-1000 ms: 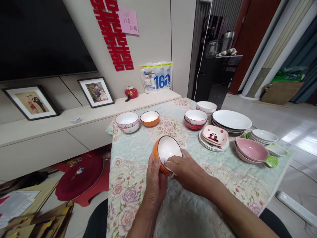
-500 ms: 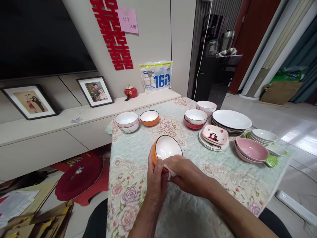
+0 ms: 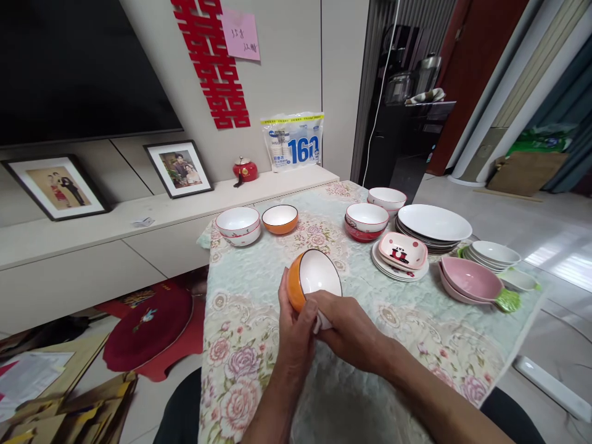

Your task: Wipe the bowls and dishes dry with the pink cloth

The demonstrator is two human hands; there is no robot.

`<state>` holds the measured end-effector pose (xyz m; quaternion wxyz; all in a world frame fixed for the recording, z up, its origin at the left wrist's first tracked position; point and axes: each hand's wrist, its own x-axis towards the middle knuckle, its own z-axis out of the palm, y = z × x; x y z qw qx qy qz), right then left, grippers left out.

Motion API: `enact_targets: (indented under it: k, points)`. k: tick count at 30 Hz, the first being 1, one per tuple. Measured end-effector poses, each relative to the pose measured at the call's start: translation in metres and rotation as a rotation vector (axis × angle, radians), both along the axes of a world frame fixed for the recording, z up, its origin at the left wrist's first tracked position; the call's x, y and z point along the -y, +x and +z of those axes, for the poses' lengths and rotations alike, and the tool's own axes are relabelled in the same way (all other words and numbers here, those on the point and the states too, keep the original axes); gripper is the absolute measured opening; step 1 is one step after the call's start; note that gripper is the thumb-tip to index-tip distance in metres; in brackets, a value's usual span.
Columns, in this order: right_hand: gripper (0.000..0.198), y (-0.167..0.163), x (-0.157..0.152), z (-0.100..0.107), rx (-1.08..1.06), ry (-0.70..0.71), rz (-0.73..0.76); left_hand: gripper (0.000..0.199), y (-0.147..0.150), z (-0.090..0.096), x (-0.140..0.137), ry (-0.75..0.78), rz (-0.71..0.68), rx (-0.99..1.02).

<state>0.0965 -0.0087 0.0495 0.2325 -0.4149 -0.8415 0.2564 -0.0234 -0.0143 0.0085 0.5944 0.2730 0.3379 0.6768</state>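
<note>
An orange bowl with a white inside and dark rim is tilted on its side above the table, its opening facing up and right. My left hand grips it from the left and below, thumb near the rim. My right hand is closed on a white cloth, pressed at the bowl's near rim; most of the cloth is hidden under the fingers. Farther back stands another orange bowl, beside stacked white bowls with red rims.
A floral tablecloth covers the table. On the right stand red-rimmed bowls, a stack of large plates, a square cat dish, pink leaf-shaped bowls and small white dishes. A white cabinet runs behind.
The bowl has turned in my hands, so more of its orange outside shows on the left. Both hands have shifted slightly to the right, and my right fingers now cover more of the near rim.
</note>
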Motion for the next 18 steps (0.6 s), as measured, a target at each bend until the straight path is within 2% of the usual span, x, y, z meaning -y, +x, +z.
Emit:
enact_targets:
  k: [2, 4, 7, 9, 14, 18]
  points:
    - [0.023, 0.003, -0.002, -0.001, 0.072, 0.032, 0.111, 0.075, -0.002, 0.0, 0.0, -0.018, -0.017, 0.033]
    - [0.03, 0.008, -0.005, -0.004, 0.222, 0.114, 0.149, 0.067, -0.004, 0.001, -0.001, -0.037, -0.037, 0.058]
    - [0.037, 0.014, -0.007, -0.008, 0.394, 0.261, 0.06, 0.065, -0.005, 0.0, -0.004, -0.051, -0.069, 0.071]
    - [0.035, 0.016, -0.007, -0.009, 0.432, 0.295, 0.02, 0.066, -0.005, -0.001, -0.006, -0.061, -0.099, 0.106]
    - [0.025, 0.014, -0.006, 0.0, 0.345, 0.173, 0.102, 0.065, -0.004, 0.0, -0.006, -0.12, -0.148, 0.204]
    - [0.013, 0.009, -0.006, 0.002, 0.108, 0.088, 0.027, 0.076, 0.0, 0.002, -0.004, -0.005, -0.113, 0.131]
